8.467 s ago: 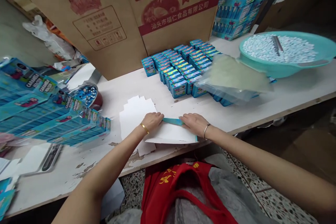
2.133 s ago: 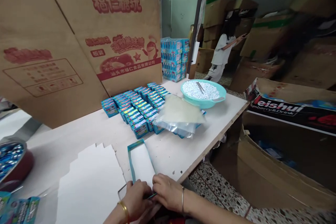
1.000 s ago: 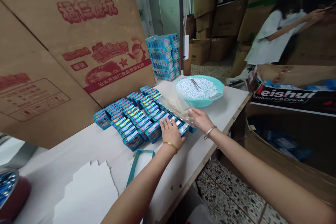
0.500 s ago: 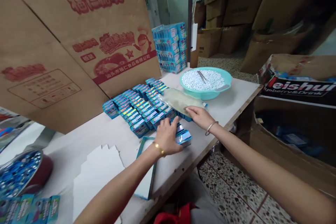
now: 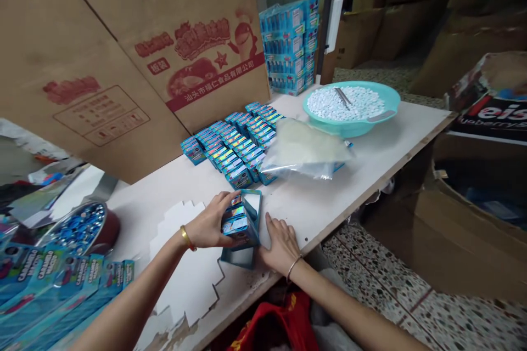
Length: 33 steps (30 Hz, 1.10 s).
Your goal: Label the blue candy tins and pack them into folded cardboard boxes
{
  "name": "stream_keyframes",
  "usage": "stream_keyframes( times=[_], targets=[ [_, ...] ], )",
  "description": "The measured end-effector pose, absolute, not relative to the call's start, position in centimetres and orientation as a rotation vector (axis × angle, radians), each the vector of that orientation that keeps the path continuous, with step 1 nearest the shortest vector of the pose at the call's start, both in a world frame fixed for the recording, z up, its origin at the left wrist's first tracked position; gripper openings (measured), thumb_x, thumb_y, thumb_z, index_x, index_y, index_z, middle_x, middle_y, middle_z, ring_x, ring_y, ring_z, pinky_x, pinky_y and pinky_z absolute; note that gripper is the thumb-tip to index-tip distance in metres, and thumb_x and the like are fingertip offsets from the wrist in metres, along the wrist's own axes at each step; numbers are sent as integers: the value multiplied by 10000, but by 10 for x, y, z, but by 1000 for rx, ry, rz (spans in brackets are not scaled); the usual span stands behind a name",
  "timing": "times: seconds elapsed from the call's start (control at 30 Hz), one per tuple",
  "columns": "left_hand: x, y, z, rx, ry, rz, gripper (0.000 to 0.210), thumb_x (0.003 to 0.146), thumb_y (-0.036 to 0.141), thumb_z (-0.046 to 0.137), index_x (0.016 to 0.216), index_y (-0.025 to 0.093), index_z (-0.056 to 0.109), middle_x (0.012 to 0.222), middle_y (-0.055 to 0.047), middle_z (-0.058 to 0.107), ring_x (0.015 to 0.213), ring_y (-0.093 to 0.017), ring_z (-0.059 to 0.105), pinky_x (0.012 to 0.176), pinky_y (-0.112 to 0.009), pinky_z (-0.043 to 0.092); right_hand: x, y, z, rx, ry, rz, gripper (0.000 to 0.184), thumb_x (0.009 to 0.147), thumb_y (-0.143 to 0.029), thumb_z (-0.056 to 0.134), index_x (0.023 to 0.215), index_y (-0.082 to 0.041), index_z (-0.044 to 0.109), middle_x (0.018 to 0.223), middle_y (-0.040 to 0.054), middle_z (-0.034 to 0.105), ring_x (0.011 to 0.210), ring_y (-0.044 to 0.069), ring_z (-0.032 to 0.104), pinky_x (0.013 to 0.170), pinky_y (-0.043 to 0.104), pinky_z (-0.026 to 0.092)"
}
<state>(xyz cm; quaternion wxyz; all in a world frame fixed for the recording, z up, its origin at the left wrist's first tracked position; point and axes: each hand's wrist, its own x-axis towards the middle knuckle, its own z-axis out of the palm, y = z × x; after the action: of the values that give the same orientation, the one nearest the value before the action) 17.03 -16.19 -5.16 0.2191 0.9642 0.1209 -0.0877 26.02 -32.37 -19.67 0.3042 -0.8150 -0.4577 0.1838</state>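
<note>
My left hand is closed around a short row of small blue candy boxes. The row sits tilted over a shallow blue-edged tray, whose middle it hides. My right hand rests at the tray's right side, index finger stretched and thumb close to the tray edge. Whether that thumb touches the tray cannot be made out. Beyond my hands stand rows of similar candy boxes. A clear plastic bag with a pale, flat filling lies over some of them.
White cards are fanned out left of the tray. A turquoise basin holds white pellets and metal tweezers. At left are a dark red bowl of blue wrapped pieces and packed candy boxes. A big carton backs the table.
My left hand has carried a row of candy boxes left to the tray. My right hand has let go of the plastic bag and moved down beside the tray. The view has shifted.
</note>
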Motion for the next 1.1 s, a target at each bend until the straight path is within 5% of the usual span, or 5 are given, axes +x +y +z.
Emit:
stream_keyframes(
  times=[0.13,0.3,0.73,0.97,1.1],
  targets=[
    [185,-147,-57,2642,308,-330,1049,544,408,764,1428,156,261,1300,-127,405,1207,-295,426,1057,-422,348,269,-319,-180,-2191,-1292,571,663,761,-341,529,1362,-84,419,1105,174,632,1052,312,524,901,421,338],
    [195,-133,-63,2619,285,-422,1072,523,381,773,1440,164,261,1302,-113,425,1209,-296,436,1044,-419,371,270,-320,-172,-2230,-1294,751,651,790,-237,436,1418,-97,334,800,78,703,780,233,634,713,309,392],
    [201,-149,-100,2796,356,72,992,639,488,734,1449,164,261,1378,-178,335,1292,-332,348,1080,-467,334,280,-321,-174,-2183,-1333,732,628,767,-154,426,1382,-33,404,744,95,682,754,225,620,663,280,413],
    [195,-139,-115,2957,13,-153,988,671,320,710,1474,142,164,1540,-221,48,1421,-408,28,1113,-560,221,284,-320,-183,-2136,-1301,759,639,757,-139,435,1384,-21,393,723,84,677,704,206,609,626,264,402],
    [193,-133,-121,3100,-74,-119,917,723,210,626,1485,121,122,1550,-205,97,1432,-373,-3,1126,-539,224,284,-317,-180,-2136,-1259,802,653,749,-135,448,1391,-29,387,748,90,687,707,204,613,613,259,396]
  ],
)
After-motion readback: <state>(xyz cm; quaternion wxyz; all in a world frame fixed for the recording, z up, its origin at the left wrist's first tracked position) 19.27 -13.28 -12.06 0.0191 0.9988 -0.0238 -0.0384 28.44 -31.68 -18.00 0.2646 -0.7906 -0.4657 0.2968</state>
